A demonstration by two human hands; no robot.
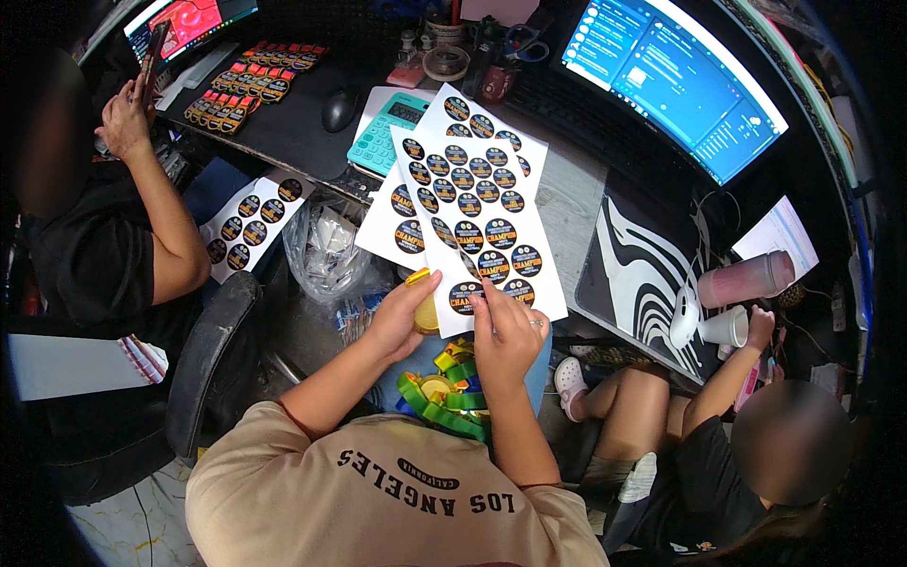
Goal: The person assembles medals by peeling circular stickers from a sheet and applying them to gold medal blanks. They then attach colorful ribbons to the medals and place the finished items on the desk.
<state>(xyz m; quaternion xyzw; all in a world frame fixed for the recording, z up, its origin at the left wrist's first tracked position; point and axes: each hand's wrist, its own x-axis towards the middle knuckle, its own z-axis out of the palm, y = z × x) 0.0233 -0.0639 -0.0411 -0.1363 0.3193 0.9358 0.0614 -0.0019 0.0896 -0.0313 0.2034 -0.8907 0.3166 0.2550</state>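
White sticker sheet (pixel 491 215) located before me at the counter's (pixel 573 210) near edge. My left hand (pixel 397 317) pinches a gold medal (pixel 427 318) beside it; my right hand (pixel 508 333) touches its lower stickers (pixel 494 265), fingertips close, whether pinching I cannot tell

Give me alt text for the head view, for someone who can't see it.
A person's left hand holds a gold medal while their right hand touches a white sheet of round black stickers. Green ribbons lie in the lap; a turquoise calculator sits ahead.
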